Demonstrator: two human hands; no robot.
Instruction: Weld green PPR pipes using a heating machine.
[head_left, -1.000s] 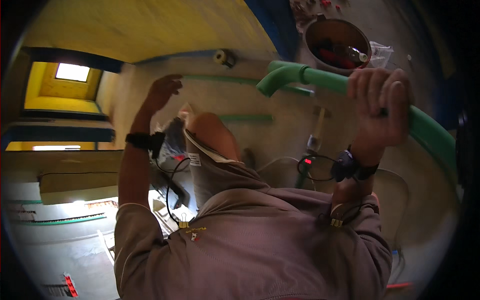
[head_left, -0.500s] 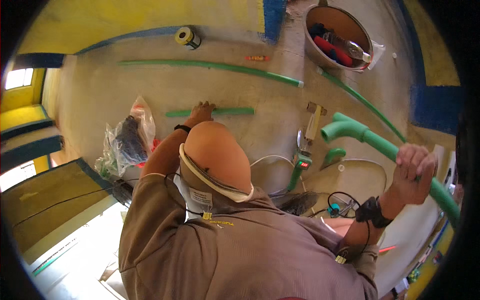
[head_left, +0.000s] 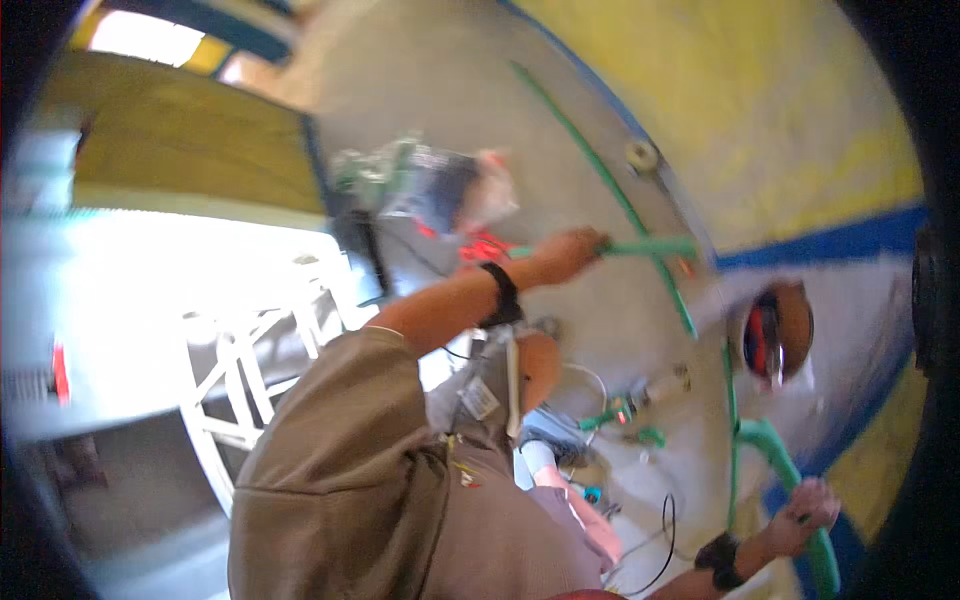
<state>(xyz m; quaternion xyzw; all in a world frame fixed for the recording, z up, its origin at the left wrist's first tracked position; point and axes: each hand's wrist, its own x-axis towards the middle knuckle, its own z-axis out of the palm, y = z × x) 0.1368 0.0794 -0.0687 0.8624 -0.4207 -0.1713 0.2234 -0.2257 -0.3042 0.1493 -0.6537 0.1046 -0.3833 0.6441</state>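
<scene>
My left hand (head_left: 575, 254), blurred by motion, is closed around a short green pipe (head_left: 655, 247). That pipe is raised off the floor and crosses in front of a long green pipe (head_left: 600, 165). Over at the lower right, my right hand (head_left: 812, 508) is wrapped round a thicker green pipe, whose upper end carries a branched green fitting (head_left: 765, 437). A green pipe welding iron (head_left: 610, 415) with a small lit display rests on the floor between my arms, beside a loose green fitting (head_left: 652, 437).
A round bucket (head_left: 805, 320) holding red and dark items stands at the right, near another thin green pipe (head_left: 731, 430). Beyond my left arm lies a clear plastic bag (head_left: 440, 190). A can (head_left: 641, 156) stands by the wall; white metal framing (head_left: 240, 390) is at the left.
My left hand has lifted the short green pipe off the floor. The whole view has swung round and blurred. My right hand still holds the pipe with the branched fitting.
</scene>
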